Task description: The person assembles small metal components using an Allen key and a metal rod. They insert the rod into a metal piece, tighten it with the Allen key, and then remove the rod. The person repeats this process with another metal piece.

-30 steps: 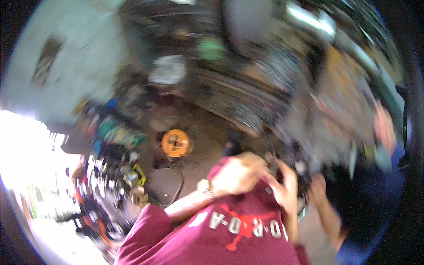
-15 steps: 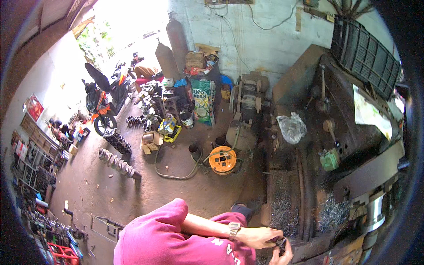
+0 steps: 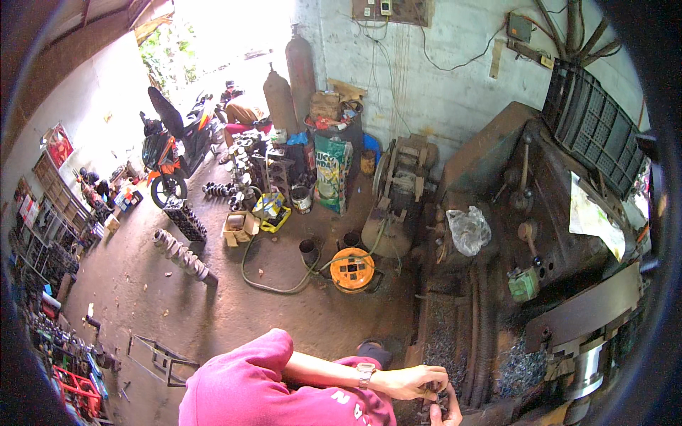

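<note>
My left hand (image 3: 410, 382), with a watch (image 3: 365, 375) on its wrist, reaches in from a magenta sleeve (image 3: 263, 355) at lower centre. Its fingers are bent closed around a small dark part. My right hand (image 3: 450, 412) meets it at the lower edge, thumb and fingers pinching the same dark part (image 3: 442, 403). Fingers cover most of the part, and its kind cannot be made out. Both hands are beside a large dark lathe (image 3: 490, 298), near metal shavings (image 3: 522, 369) and a shiny metal cylinder (image 3: 588, 373).
A clear plastic bag (image 3: 469, 231) and a green box (image 3: 523, 285) rest on the lathe. Ahead stand an orange round-topped container (image 3: 352, 268), a hose (image 3: 273, 290) and a compressor (image 3: 398, 192). Leftward are a crankshaft (image 3: 183, 257), a metal frame (image 3: 167, 366) and a motorcycle (image 3: 170, 149).
The whole view has shifted slightly. Both hands stay together at the dark part and appear a little further left, with the left fingers bent more over it.
</note>
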{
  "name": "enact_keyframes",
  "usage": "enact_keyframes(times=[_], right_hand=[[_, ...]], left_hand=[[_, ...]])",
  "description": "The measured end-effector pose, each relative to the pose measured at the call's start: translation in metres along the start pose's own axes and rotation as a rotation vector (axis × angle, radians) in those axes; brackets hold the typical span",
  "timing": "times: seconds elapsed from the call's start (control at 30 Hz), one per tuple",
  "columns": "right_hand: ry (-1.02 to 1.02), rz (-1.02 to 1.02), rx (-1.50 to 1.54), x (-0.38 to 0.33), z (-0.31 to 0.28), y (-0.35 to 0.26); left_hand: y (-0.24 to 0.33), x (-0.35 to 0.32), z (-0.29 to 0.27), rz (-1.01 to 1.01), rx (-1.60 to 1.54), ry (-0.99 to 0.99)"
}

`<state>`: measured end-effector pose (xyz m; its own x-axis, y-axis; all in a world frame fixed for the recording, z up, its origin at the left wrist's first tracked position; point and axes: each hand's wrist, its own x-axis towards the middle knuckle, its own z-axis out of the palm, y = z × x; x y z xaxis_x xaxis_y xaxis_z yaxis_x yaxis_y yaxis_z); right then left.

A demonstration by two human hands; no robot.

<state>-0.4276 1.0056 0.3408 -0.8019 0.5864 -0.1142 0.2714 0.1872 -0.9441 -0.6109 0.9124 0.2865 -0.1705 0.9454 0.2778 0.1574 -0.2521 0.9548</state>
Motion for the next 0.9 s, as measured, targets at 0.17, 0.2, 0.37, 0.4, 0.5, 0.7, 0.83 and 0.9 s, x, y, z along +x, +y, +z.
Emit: enact_keyframes(times=[0.17, 0.2, 0.37, 0.4, 0.5, 0.7, 0.83, 0.9], right_hand=[[0.2, 0.121, 0.184, 0.001, -0.003, -0.003], [0.24, 0.098, 0.107, 0.001, 0.0, -0.001], [0.445, 0.011, 0.174, 0.01, 0.0, 0.006], [0.479, 0.065, 0.203, 0.011, 0.003, 0.007], [0.458, -0.052, 0.266, 0.012, 0.003, 0.01], [0.41, -0.198, 0.645, 0.01, -0.004, 0.0], [0.425, -0.209, 0.571, 0.004, -0.001, -0.009], [0.452, -0.187, 0.501, 0.002, -0.001, -0.01]], left_hand=[[0.008, 0.003, 0.012, -0.125, -0.195, 0.035], [0.013, 0.005, 0.014, -0.145, -0.251, 0.045], [0.042, 0.017, 0.0, 0.142, 0.06, 0.093], [0.046, 0.019, -0.003, 0.156, 0.03, 0.117], [0.049, 0.02, -0.001, 0.176, 0.087, 0.193], [0.058, 0.03, 0.019, 0.122, -0.277, 0.177], [0.075, 0.026, 0.015, 0.066, -0.255, 0.16], [0.079, 0.028, 0.013, -0.004, -0.138, 0.108]])
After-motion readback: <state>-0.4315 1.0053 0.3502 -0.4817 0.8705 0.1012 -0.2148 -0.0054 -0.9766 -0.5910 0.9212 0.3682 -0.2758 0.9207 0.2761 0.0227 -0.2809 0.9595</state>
